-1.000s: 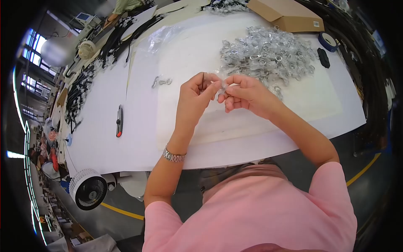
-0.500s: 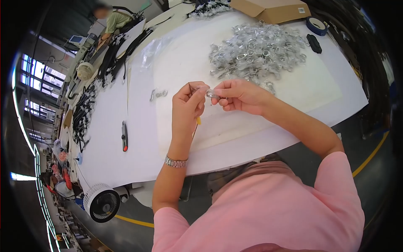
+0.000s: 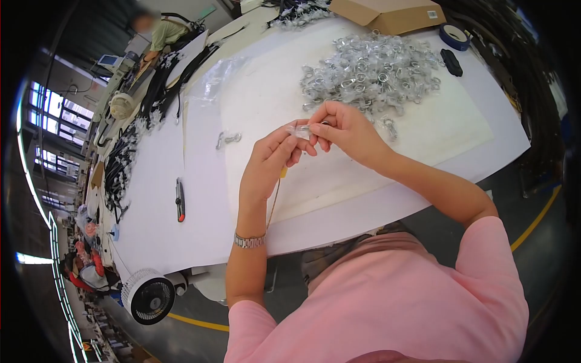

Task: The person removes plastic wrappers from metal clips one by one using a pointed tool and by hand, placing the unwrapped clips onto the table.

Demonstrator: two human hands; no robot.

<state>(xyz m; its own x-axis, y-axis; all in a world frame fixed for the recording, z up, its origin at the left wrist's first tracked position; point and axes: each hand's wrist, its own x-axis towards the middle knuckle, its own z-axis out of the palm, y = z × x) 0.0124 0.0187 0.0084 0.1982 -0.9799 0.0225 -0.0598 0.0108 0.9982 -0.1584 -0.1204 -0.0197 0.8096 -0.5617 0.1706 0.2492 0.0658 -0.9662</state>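
Above the white-covered table, both hands meet on a small metal snap hook [image 3: 300, 129] partly wrapped in clear plastic. My left hand [image 3: 269, 156] pinches its plastic-covered left end between thumb and fingers. From the other side, my right hand [image 3: 350, 132] grips the right end with thumb and forefinger. Its exact shape is partly hidden by the fingertips. Just beyond the hands lies a big pile of plastic-wrapped metal hooks [image 3: 372, 75]. A loose wrapped hook [image 3: 229, 139] rests to the left. Something yellow [image 3: 283, 172] shows beneath my left hand, with a thin strip running down from it.
A box cutter [image 3: 180, 199] lies on the left of the table. At the far right are a blue tape roll [image 3: 454, 37], a black object [image 3: 451, 63] and a cardboard box [image 3: 390, 15]. Black straps [image 3: 158, 85] line the left edge. A fan [image 3: 148, 296] stands near-left; another person [image 3: 166, 33] sits beyond.
My right hand has lifted and turned, its wrist higher, and the hook now lies more level between the hands. My left hand has tilted and opened its lower fingers slightly.
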